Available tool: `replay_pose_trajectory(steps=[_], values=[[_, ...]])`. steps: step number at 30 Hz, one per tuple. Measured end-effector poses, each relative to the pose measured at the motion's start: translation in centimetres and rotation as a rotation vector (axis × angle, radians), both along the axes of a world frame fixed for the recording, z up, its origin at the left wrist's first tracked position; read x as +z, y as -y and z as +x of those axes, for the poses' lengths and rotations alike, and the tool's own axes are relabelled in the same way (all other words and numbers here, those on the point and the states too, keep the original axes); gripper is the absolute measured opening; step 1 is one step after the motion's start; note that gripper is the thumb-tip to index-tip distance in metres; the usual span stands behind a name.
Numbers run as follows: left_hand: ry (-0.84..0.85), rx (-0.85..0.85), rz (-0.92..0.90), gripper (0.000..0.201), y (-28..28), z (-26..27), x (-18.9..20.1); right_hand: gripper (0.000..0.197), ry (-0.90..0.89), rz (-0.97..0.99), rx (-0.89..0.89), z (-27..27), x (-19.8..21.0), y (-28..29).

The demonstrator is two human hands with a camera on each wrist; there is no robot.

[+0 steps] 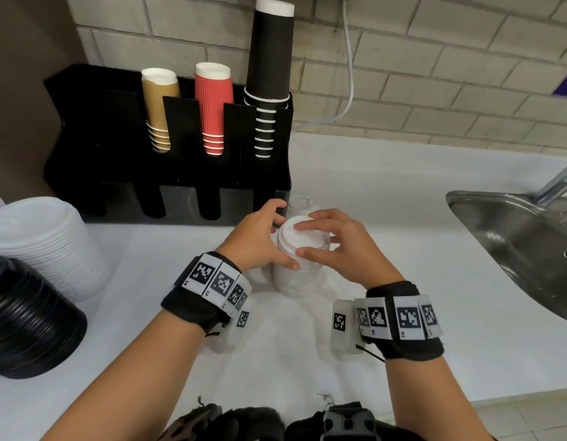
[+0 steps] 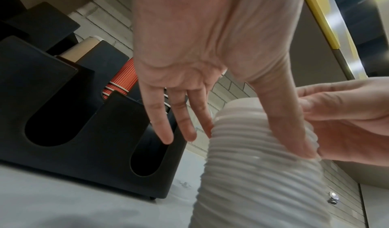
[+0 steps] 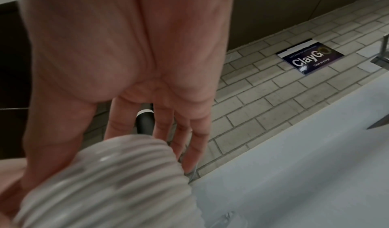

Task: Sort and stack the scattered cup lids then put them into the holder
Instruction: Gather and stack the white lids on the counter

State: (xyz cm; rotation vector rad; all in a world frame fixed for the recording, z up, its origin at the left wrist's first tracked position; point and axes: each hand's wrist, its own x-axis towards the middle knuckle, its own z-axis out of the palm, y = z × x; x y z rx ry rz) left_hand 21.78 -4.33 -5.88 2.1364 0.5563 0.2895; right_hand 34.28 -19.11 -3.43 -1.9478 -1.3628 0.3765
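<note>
Three lid stacks stand on the counter [image 1: 403, 265], none yet in the holder [image 1: 116, 173]. My left hand [image 1: 255, 238] and right hand [image 1: 342, 246] grip the small white stack [image 1: 299, 272] just before the holder's right corner.

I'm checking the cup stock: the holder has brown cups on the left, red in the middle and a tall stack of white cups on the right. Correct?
Not quite. The tall stack on the right of the holder is black cups, with white only at the rims; the head view shows it. Brown cups on the left and red cups in the middle are right.
</note>
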Motion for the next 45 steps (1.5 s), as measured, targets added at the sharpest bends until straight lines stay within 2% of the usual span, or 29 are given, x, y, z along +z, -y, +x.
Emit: replay_pose_trajectory(steps=[4, 10, 12, 13, 15, 16, 18, 20, 24, 26, 28, 30, 35, 41, 45], values=[[0.005, -0.006, 0.005, 0.107, -0.1, 0.0, -0.1, 0.040, 0.014, -0.025, 0.000, -0.1, 0.3, -0.2], [0.059, -0.101, 0.013, 0.072, -0.2, -0.1, 0.3, 0.044, 0.023, -0.036, 0.022, -0.1, 0.3, -0.3], [0.039, -0.123, 0.042, 0.069, -0.2, 0.1, 0.7, 0.044, -0.071, -0.063, 0.059, 0.7, 0.6, -0.2], [0.027, -0.125, 0.056, 0.069, -0.3, 0.2, 0.9, 0.040, -0.178, -0.051, 0.079, 1.4, 1.0, -0.2], [-0.007, -0.123, 0.075, 0.069, -0.5, 0.5, 1.2, 0.024, -0.364, 0.016, 0.067, 3.2, 1.6, -1.0], [-0.025, -0.127, 0.085, 0.069, -0.6, 0.6, 1.4, 0.018, -0.385, 0.034, 0.005, 4.3, 1.7, -1.8], [-0.051, -0.139, 0.097, 0.066, -0.7, 0.9, 1.5, 0.022, -0.338, -0.031, -0.140, 6.8, 1.6, -4.1], [-0.064, -0.134, 0.099, 0.065, -0.7, 1.0, 1.6, 0.038, -0.258, -0.222, -0.175, 9.0, 1.0, -7.0], [-0.074, -0.111, 0.074, 0.069, -0.7, 0.8, 1.5, 0.069, 0.144, -0.643, -0.061, 11.7, -1.2, -12.1], [-0.080, -0.112, 0.066, 0.072, -0.7, 0.8, 1.5, 0.078, 0.293, -0.732, -0.010, 12.1, -2.2, -13.7], [-0.088, -0.111, 0.071, 0.072, -0.7, 0.9, 1.4, 0.083, 0.337, -0.787, 0.026, 12.5, -3.2, -14.6], [-0.096, -0.111, 0.079, 0.071, -0.6, 0.9, 1.4, 0.082, 0.346, -0.806, 0.041, 12.7, -4.0, -15.0], [-0.093, -0.114, 0.081, 0.071, -0.5, 0.8, 1.4, 0.065, 0.394, -0.725, 0.048, 12.9, -4.9, -14.9], [-0.091, -0.106, 0.076, 0.074, -0.3, 0.7, 1.5, 0.051, 0.417, -0.641, -0.004, 12.7, -4.3, -13.1], [-0.092, -0.108, 0.081, 0.073, -0.1, 0.7, 1.6, 0.057, 0.387, -0.661, -0.027, 12.4, -2.9, -11.7]])
